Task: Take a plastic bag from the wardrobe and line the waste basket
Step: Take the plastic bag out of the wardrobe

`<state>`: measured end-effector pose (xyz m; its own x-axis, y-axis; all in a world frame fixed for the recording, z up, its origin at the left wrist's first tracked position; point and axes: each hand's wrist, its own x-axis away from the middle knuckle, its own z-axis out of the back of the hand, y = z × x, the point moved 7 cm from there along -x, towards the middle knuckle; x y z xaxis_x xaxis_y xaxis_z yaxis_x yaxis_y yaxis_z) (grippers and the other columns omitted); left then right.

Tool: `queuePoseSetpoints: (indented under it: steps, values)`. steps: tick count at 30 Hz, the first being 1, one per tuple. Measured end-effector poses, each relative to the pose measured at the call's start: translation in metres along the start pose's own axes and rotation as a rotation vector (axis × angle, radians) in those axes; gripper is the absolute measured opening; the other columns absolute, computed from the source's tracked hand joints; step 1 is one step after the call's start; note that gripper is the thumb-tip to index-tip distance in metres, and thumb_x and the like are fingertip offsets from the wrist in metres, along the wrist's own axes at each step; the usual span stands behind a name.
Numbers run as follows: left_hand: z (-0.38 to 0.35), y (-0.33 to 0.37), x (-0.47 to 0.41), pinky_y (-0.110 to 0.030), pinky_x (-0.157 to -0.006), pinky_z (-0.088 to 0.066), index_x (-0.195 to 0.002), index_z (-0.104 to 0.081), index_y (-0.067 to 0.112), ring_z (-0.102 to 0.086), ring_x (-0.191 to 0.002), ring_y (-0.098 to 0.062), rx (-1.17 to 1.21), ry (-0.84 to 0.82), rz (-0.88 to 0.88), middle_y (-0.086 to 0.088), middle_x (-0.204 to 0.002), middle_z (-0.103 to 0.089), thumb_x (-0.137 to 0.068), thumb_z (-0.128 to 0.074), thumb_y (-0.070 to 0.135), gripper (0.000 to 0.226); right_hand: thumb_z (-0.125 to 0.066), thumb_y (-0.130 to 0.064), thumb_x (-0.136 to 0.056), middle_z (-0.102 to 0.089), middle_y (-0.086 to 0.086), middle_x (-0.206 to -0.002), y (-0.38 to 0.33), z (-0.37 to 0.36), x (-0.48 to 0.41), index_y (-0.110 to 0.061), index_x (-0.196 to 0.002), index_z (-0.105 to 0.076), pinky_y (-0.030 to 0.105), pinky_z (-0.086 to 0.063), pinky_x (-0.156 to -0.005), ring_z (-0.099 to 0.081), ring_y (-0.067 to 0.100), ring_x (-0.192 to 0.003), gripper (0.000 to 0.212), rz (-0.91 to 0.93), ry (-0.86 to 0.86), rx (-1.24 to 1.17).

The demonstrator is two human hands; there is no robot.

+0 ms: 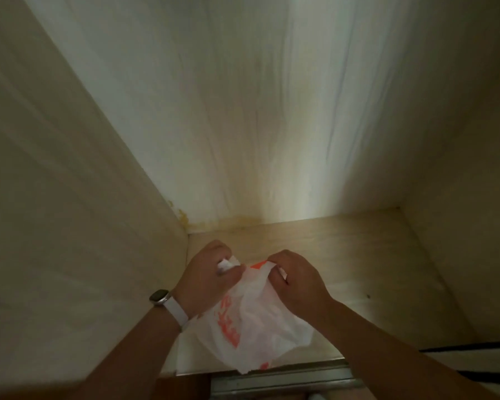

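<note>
Head view, looking down into a pale wooden wardrobe [358, 269]. The plastic bag [260, 321] is the landmark: white, thin, crumpled, with orange-red print down its left side. It hangs between both hands just above the wardrobe floor, near the front edge, its lower corner reaching down over the metal track [283, 379] at the opening.

Left hand [205, 277]: at the bag's upper left corner, fingers curled closed around a bunched wad of the white plastic (a bit of it pokes out above the thumb). A watch [159, 297] with a white strap sits on that wrist, left of the bag.

Right hand [293, 280]: at the bag's upper right, fingers bent in and pinching the top edge of the plastic. The two hands are near each other, not touching, with the bag's top stretched between them.

Behind the bag, the back panel [243, 111] rises pale and streaked, with a yellowish stain [185, 216] at its lower left corner. The left side wall [70, 197] stands close beside the left forearm.
</note>
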<state>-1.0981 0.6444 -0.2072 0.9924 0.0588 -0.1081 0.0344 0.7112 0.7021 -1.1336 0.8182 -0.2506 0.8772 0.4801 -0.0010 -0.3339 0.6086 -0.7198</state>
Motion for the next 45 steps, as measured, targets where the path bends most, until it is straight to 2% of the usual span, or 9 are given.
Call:
queuePoseSetpoints:
  steps: [3, 6, 10, 20, 24, 32, 36, 40, 45]
  values:
    - [0.011, 0.014, 0.007, -0.032, -0.067, -0.044, -0.069, -0.056, 0.007, -0.055, -0.071, -0.012, 0.000, 0.153, 0.007, -0.003, -0.074, -0.057, -0.077, -0.061, 0.042, 0.036, -0.031, -0.047, -0.086, -0.064, -0.005, -0.101, -0.003, 0.010, 0.002, -0.020, -0.107, -0.066, 0.026, -0.043, -0.083, -0.056, 0.013, -0.095, 0.049, 0.079, -0.021, -0.007]
    - [0.023, 0.031, 0.018, -0.019, -0.072, -0.046, -0.074, -0.063, 0.016, -0.060, -0.080, -0.004, 0.030, 0.239, 0.008, 0.008, -0.085, -0.064, -0.076, -0.064, 0.035, 0.019, -0.038, -0.045, -0.085, -0.065, -0.005, -0.099, -0.005, 0.022, 0.004, -0.019, -0.104, -0.067, 0.029, -0.047, -0.082, -0.058, 0.014, -0.094, 0.043, 0.151, -0.029, -0.038]
    - [0.040, 0.049, 0.037, -0.023, -0.053, -0.040, -0.065, -0.056, 0.020, -0.049, -0.052, -0.002, 0.063, 0.363, 0.096, -0.001, -0.058, -0.055, -0.076, -0.066, 0.033, 0.020, -0.046, -0.051, -0.080, -0.062, -0.005, -0.119, -0.019, 0.025, 0.010, -0.021, -0.123, -0.062, 0.021, -0.040, -0.091, -0.055, 0.014, -0.112, 0.054, 0.244, -0.137, -0.062]
    - [0.086, 0.097, 0.104, -0.009, -0.054, -0.038, -0.074, -0.058, 0.038, -0.054, -0.057, 0.000, -0.019, 0.558, 0.069, 0.018, -0.066, -0.060, -0.078, -0.069, 0.038, 0.012, -0.061, -0.046, -0.087, -0.049, -0.010, -0.138, -0.084, -0.008, 0.045, -0.034, -0.137, -0.044, 0.039, -0.050, -0.099, -0.051, 0.013, -0.120, 0.054, 0.456, -0.406, -0.238]
    - [0.081, 0.097, 0.137, -0.026, -0.057, -0.047, -0.079, -0.061, 0.036, -0.060, -0.064, -0.009, 0.031, 0.498, 0.132, 0.010, -0.072, -0.064, -0.075, -0.072, 0.055, 0.023, -0.062, -0.035, -0.093, -0.050, -0.009, -0.136, -0.112, -0.021, 0.057, -0.029, -0.135, -0.046, 0.034, -0.049, -0.098, -0.053, 0.012, -0.120, 0.046, 0.455, -0.414, -0.323]
    - [0.066, 0.072, 0.185, -0.020, -0.083, -0.049, -0.109, -0.062, 0.025, -0.064, -0.097, -0.011, 0.085, 0.439, 0.256, 0.008, -0.102, -0.065, -0.064, -0.081, 0.041, 0.051, -0.056, -0.015, -0.093, -0.052, -0.004, -0.134, -0.138, -0.055, 0.062, -0.022, -0.139, -0.046, 0.034, -0.047, -0.097, -0.053, 0.013, -0.118, 0.047, 0.416, -0.467, -0.271]
    - [0.067, 0.056, 0.193, -0.019, -0.082, -0.048, -0.106, -0.068, 0.019, -0.065, -0.096, -0.007, 0.047, 0.420, 0.296, 0.005, -0.101, -0.069, -0.076, -0.070, 0.017, 0.031, -0.055, -0.025, -0.095, -0.049, -0.013, -0.127, -0.138, -0.060, 0.063, -0.028, -0.139, -0.046, 0.028, -0.045, -0.094, -0.051, 0.007, -0.112, 0.044, 0.359, -0.504, -0.271]
    - [0.077, 0.042, 0.195, -0.020, -0.079, -0.049, -0.095, -0.071, 0.031, -0.066, -0.091, -0.005, 0.121, 0.518, 0.419, 0.013, -0.092, -0.071, -0.084, -0.065, 0.021, 0.016, -0.052, -0.045, -0.097, -0.050, -0.015, -0.130, -0.133, -0.055, 0.061, -0.029, -0.136, -0.048, 0.025, -0.043, -0.094, -0.051, 0.004, -0.112, 0.042, 0.384, -0.535, -0.210]
    - [0.095, 0.053, 0.188, -0.025, -0.061, -0.049, -0.072, -0.064, 0.027, -0.061, -0.065, -0.011, 0.274, 0.663, 0.460, 0.008, -0.067, -0.065, -0.094, -0.060, 0.011, 0.028, -0.042, -0.059, -0.094, -0.045, -0.011, -0.144, -0.130, -0.031, 0.064, -0.027, -0.146, -0.037, 0.031, -0.040, -0.105, -0.046, 0.007, -0.125, 0.061, 0.480, -0.495, -0.102]
